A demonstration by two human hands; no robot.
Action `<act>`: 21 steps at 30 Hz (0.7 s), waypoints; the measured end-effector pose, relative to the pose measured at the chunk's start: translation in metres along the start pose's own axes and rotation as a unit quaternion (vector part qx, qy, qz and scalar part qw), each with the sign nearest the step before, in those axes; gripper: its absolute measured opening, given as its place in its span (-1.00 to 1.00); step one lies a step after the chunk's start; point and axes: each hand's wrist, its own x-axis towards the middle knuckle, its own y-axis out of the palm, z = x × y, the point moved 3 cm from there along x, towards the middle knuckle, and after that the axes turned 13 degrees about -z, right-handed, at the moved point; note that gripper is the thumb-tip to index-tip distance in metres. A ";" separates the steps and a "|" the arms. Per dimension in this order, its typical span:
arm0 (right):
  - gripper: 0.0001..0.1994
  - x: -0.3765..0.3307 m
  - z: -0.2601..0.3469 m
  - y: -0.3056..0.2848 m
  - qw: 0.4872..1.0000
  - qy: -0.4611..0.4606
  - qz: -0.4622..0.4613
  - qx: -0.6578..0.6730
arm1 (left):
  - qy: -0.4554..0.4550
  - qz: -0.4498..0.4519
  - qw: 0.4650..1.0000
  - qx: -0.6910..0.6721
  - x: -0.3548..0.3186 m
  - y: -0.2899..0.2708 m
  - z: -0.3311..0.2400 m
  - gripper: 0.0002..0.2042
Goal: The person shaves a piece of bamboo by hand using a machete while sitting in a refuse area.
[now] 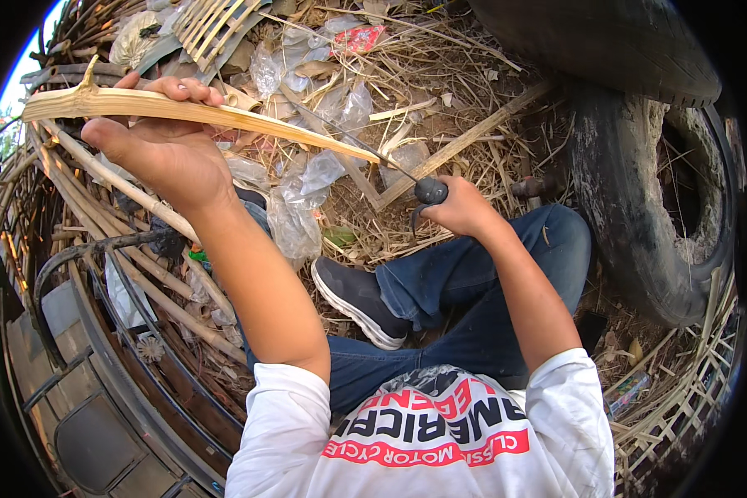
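Littered ground point(369, 222) noted; bamboo strip point(249, 122) held by loosely curled left hand point(174, 158), knife point(430, 191) by closed right hand point(465, 206); cuts risked should strip slip.

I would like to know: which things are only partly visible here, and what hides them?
All in the head view:
- Dark handle: partly covered by the right hand.
- Left hand: partly hidden behind the bamboo strip.
- Blue jeans: partly behind the left forearm.
- Upper tyre: cut off by the top edge.
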 end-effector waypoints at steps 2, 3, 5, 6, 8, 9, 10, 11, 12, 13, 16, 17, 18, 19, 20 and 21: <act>-0.47 0.004 -0.004 0.003 0.999 0.020 0.032 -0.006 | -0.021 0.047 0.998 -0.024 0.007 0.000 -0.005 -0.33; -0.50 0.003 -0.004 0.003 0.999 0.013 0.033 0.005 | -0.017 0.019 0.999 -0.029 0.007 0.000 -0.007 -0.36; -0.51 0.004 -0.011 0.010 0.999 0.030 0.032 0.002 | -0.010 -0.035 0.999 -0.039 0.000 0.004 -0.005 -0.43; -0.52 0.005 -0.014 0.013 0.999 0.038 0.032 0.001 | -0.007 -0.061 0.997 -0.044 -0.002 0.005 -0.005 -0.45; -0.59 0.002 -0.013 0.013 1.000 0.016 -0.004 -0.007 | -0.011 -0.082 0.996 -0.040 -0.004 0.007 -0.006 -0.48; -0.64 0.000 -0.012 0.013 0.999 -0.019 -0.028 -0.003 | -0.018 -0.090 0.995 -0.043 -0.005 0.008 -0.006 -0.48; -0.70 -0.003 -0.011 0.013 0.997 -0.053 -0.052 0.002 | -0.025 -0.097 0.994 -0.045 -0.007 0.008 -0.006 -0.48; -0.66 -0.006 -0.009 0.014 0.993 -0.081 -0.087 -0.005 | -0.017 -0.099 0.994 -0.037 -0.007 0.008 -0.007 -0.49; -0.65 -0.007 -0.010 0.016 0.989 -0.100 -0.108 0.001 | -0.008 -0.101 0.994 -0.030 -0.007 0.009 -0.008 -0.49; -0.63 -0.011 -0.007 0.019 0.985 -0.117 -0.126 0.008 | 0.000 -0.103 0.994 -0.021 -0.008 0.008 -0.009 -0.49; -0.59 -0.014 0.000 0.021 0.986 -0.103 -0.122 -0.039 | -0.003 -0.102 0.994 -0.031 -0.010 0.005 -0.010 -0.49; -0.59 -0.010 0.001 0.020 0.987 -0.093 -0.113 -0.069 | 0.000 -0.098 0.995 -0.034 -0.012 0.005 -0.011 -0.49; -0.60 -0.006 0.002 0.019 0.986 -0.082 -0.103 -0.099 | 0.002 -0.095 0.995 -0.037 -0.014 0.006 -0.011 -0.49; -0.59 -0.006 0.006 0.012 0.986 -0.087 -0.097 -0.102 | 0.005 -0.092 0.995 -0.041 -0.015 0.006 -0.012 -0.49; -0.59 -0.005 0.006 0.012 0.988 -0.080 -0.088 -0.103 | 0.002 -0.099 0.994 -0.041 -0.017 0.006 -0.011 -0.49; -0.59 -0.005 0.006 0.011 0.989 -0.071 -0.079 -0.104 | -0.003 -0.105 0.994 -0.041 -0.018 0.006 -0.010 -0.49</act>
